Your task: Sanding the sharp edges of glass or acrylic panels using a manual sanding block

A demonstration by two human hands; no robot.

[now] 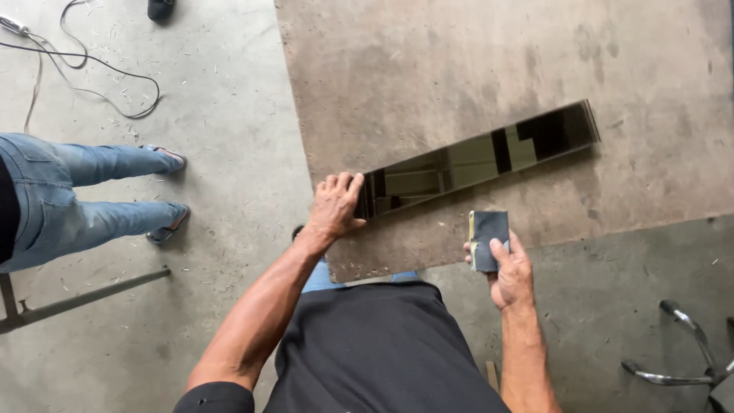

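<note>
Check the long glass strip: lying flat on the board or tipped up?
Lying flat. The dark reflective glass strip rests along the worn brown board, its broad face up. The left hand grips its near end.

A workshop: bare concrete floor (222,191), worn work board (459,69), loose cable (92,69).
</note>
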